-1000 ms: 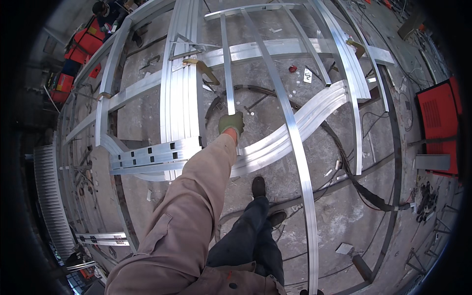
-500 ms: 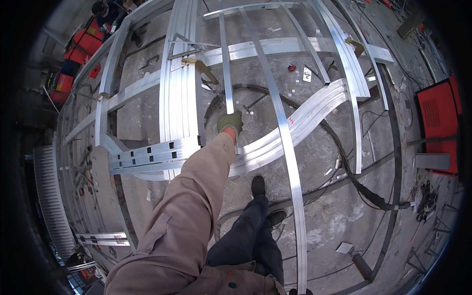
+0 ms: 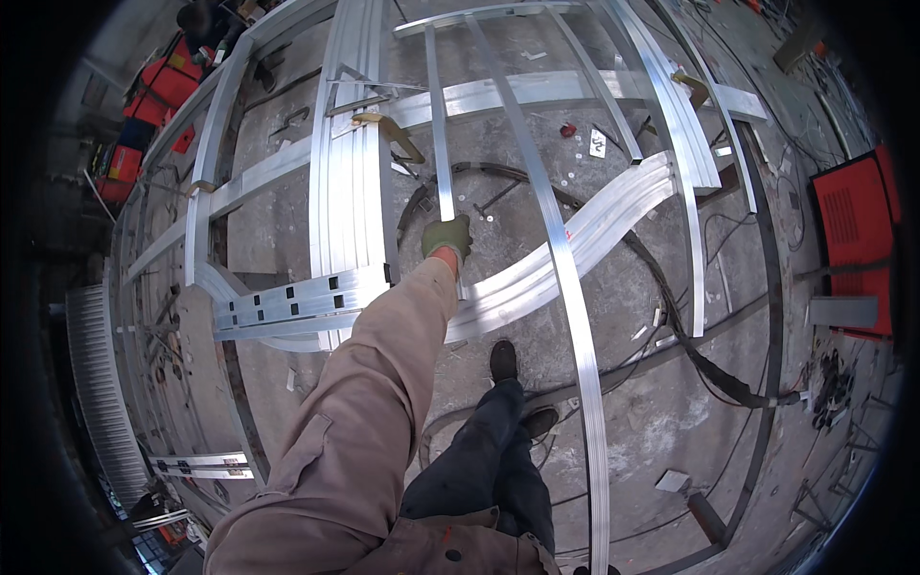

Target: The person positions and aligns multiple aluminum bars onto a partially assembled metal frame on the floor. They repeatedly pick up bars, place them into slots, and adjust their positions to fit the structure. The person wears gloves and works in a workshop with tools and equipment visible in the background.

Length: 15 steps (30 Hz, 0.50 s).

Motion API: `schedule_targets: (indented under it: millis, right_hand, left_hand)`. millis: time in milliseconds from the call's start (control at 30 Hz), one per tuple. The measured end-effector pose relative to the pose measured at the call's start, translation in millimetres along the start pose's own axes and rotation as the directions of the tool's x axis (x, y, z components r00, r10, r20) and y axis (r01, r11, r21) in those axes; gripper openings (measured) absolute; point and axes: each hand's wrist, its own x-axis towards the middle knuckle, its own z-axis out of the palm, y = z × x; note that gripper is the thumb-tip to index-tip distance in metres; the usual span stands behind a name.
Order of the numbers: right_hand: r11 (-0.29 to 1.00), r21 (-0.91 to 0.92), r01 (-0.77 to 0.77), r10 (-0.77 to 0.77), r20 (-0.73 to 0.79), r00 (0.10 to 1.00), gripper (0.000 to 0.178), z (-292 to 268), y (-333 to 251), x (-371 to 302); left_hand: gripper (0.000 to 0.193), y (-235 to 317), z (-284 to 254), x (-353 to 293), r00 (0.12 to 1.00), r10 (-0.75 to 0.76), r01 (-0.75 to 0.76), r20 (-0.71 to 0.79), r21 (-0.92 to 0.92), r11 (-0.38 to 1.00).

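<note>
My left hand (image 3: pixel 447 238), in a green glove, is closed round a narrow silver metal bar (image 3: pixel 438 125) near its near end. A short piece of the bar shows below the fist, beside a curved ribbed metal profile (image 3: pixel 585 235). A longer metal bar (image 3: pixel 551 230) slants from the far frame over the curved profile to the lower edge. Beside its near end, a dark patch at the lower edge may be part of my right hand; no fingers can be made out. Left of my fist lies a wide ribbed panel (image 3: pixel 350 201) with a brass-coloured clamp (image 3: pixel 393 134) on it.
A slotted metal rail (image 3: pixel 297 299) crosses the panel's near end. Black cables (image 3: pixel 709 369) run over the concrete floor near my feet. At the right stands a red machine (image 3: pixel 858 240). More red equipment (image 3: pixel 168 81) and another person (image 3: pixel 206 34) are at the far left.
The near end of the longer bar has swung slightly to the right. My left hand keeps its grip on the narrow bar, almost unmoved.
</note>
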Motion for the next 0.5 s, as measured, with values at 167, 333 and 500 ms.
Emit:
schedule_targets:
  millis: [167, 333, 500]
  right_hand:
    - [0.995, 0.079, -0.053, 0.051, 0.033, 0.998, 0.033, -10.5, -6.4, 1.8]
    - [0.999, 0.034, 0.007, -0.008, 0.013, 1.000, 0.034, -17.9, -16.9, 0.9]
    - [0.998, 0.065, -0.002, 0.003, -0.012, 1.000, 0.034, -22.3, -13.0, 1.9]
  left_hand:
    - [0.032, 0.9, -5.1, -0.4, 1.000, -0.005, 0.005, 0.002, -0.019, 1.000]
    - [0.032, 7.8, -2.3, -13.4, 1.000, 0.003, -0.003, -0.002, -0.008, 1.000]
    - [0.040, 4.7, -3.4, -8.4, 1.000, 0.005, -0.004, 0.016, -0.021, 1.000]
